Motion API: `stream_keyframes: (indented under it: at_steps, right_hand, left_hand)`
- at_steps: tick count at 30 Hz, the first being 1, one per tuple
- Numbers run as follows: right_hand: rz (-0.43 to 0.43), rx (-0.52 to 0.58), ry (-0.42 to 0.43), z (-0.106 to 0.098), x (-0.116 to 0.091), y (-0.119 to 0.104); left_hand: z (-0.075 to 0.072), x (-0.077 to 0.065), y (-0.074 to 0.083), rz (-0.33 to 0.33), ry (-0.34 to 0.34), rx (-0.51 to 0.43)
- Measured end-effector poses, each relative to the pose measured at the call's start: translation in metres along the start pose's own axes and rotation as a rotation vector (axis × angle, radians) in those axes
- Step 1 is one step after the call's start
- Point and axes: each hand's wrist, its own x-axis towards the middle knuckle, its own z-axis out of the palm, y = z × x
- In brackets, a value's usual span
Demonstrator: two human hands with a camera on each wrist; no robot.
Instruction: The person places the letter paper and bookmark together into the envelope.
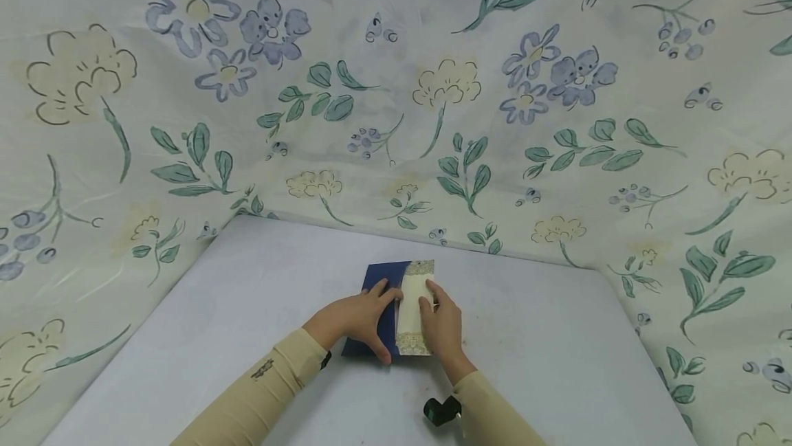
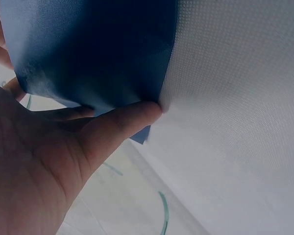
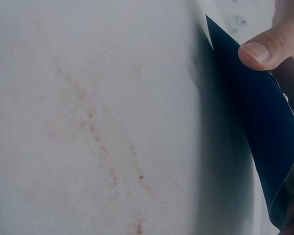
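Observation:
A folded card (image 1: 386,270) shows dark blue on its left part and a cream panel (image 1: 413,305) with patterned gold-toned bands on its right. My left hand (image 1: 355,319) holds the blue part, fingers spread and thumb at the near edge. In the left wrist view, its thumb (image 2: 132,117) lies against the blue sheet (image 2: 103,49), which bends near the edge. My right hand (image 1: 444,322) grips the card's right side, fingers bent along the cream panel. The right wrist view has the blue side (image 3: 250,112) tilted and curved, a thumb (image 3: 259,51) touching it.
Beneath the card is a white table (image 1: 544,336) with faint brownish marks. A floral curtain (image 1: 383,109) hangs behind the table and along its sides. Part of a black wrist device (image 1: 441,410) shows by the right sleeve.

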Motion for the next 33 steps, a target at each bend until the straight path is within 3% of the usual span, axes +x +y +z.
stream_keyframes:
  at_steps: [14,22,33]
  right_hand:
    - [0.02,-0.024,-0.029,0.0067,0.0032,0.0009]
    - [0.007,-0.034,0.002,0.0042,0.003,0.0037]
    - [0.008,0.041,0.01,-0.0001,0.0035,0.0032]
  left_hand:
    - [0.0008,0.0001,0.001,0.014,0.012,0.001]
    - [0.0015,0.0002,0.0007,0.028,0.023,-0.001]
    - [0.0014,-0.0018,-0.0034,0.025,0.029,-0.016]
